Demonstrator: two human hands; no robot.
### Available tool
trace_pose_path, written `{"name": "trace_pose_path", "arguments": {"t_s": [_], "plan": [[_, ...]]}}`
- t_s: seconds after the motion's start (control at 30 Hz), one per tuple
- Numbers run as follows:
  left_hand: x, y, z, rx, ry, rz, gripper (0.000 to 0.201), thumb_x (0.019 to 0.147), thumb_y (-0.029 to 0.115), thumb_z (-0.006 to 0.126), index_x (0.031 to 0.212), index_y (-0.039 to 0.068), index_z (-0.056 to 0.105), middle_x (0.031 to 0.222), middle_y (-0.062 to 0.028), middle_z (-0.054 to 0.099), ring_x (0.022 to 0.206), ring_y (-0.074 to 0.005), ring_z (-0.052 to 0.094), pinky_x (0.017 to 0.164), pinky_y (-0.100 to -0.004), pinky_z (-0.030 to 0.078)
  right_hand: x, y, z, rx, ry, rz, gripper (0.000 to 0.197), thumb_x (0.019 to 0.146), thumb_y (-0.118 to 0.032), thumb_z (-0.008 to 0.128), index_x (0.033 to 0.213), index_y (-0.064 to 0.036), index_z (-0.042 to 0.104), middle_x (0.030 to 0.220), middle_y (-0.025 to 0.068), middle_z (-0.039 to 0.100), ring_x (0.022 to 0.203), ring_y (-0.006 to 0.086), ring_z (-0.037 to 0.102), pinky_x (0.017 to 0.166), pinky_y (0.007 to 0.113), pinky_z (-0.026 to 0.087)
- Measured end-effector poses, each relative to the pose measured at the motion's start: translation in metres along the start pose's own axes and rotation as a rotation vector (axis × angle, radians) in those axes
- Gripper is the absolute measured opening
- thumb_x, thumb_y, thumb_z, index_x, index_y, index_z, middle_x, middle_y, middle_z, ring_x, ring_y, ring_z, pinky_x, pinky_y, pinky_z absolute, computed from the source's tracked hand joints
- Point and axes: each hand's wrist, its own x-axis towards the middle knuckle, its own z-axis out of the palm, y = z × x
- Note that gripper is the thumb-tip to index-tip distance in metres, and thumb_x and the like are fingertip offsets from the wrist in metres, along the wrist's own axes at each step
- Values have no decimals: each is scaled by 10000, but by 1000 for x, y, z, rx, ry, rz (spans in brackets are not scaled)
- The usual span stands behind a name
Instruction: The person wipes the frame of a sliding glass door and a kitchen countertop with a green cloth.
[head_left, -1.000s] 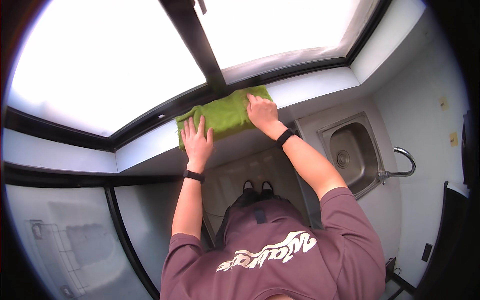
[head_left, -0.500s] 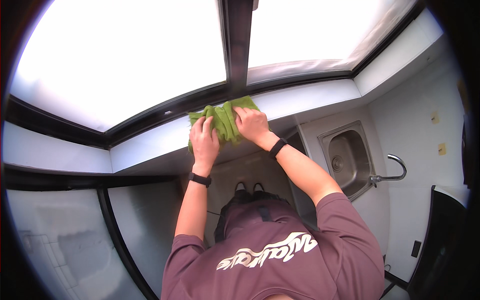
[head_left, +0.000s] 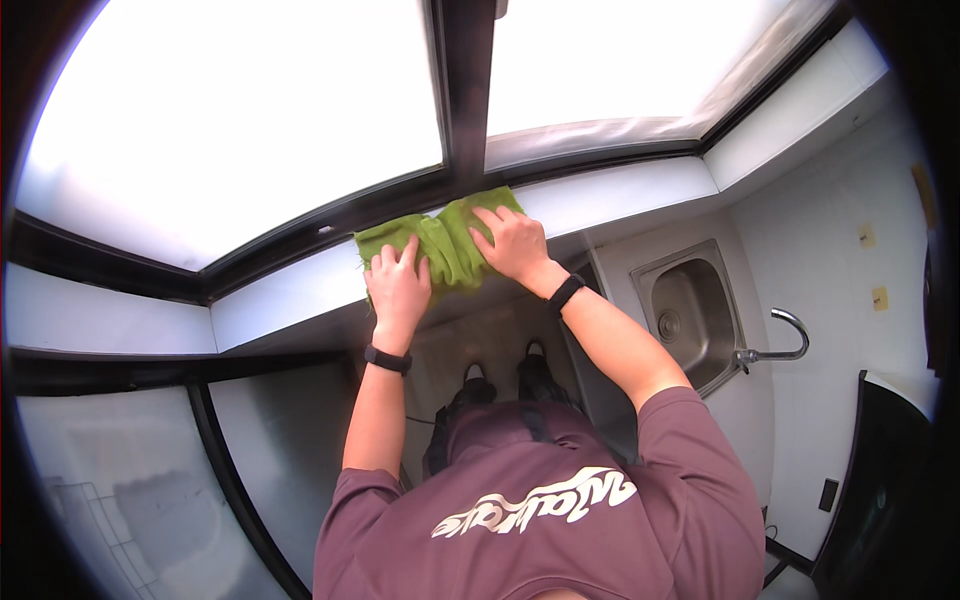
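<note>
Though left grip and right grip overlie green cloth, I can't tell if they pinch.

Sill left and right of green cloth: open for sideways pass; window frame blocks beyond cloth.

green cloth: wrinkles in the middle, drapes over white sill | left hand: rests on cloth's left part | right hand: rests on cloth's right part | dark window frame: stands just beyond cloth | steel sink: right of cloth | curved faucet: farther right of cloth
</note>
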Motion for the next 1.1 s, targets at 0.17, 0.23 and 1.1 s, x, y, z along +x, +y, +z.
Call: {"name": "trace_pose_path", "arguments": {"t_s": [0.17, 0.23, 1.1], "plan": [[8, 49, 16, -54, -62, 76, 424, 852, 246, 659, 1245, 89, 621, 988, -128, 573, 933, -323, 563, 767, -457, 453, -6, 38, -18, -57, -35, 52, 310, 853, -297, 644, 1119, -145, 686, 819, 106, 627, 723, 309, 653, 637, 412, 541], [14, 70, 24, -94, -77, 108, 450, 863, 225, 642, 1269, 39, 582, 1008, -137, 567, 959, -337, 560, 790, -476, 453, -9, 58, -27, -70, -15, 83, 308, 852, -297, 644, 1119, -150, 689, 821, 108, 628, 733, 309, 653, 641, 414, 542], [87, 283, 112, -323, -148, 374, 459, 878, 111, 581, 1325, 53, 491, 1124, -119, 565, 1002, -329, 551, 830, -487, 434, -36, 271, -124, -168, 224, 404, 263, 815, -246, 647, 1034, -129, 731, 842, 127, 657, 800, 324, 647, 710, 439, 541]]}}
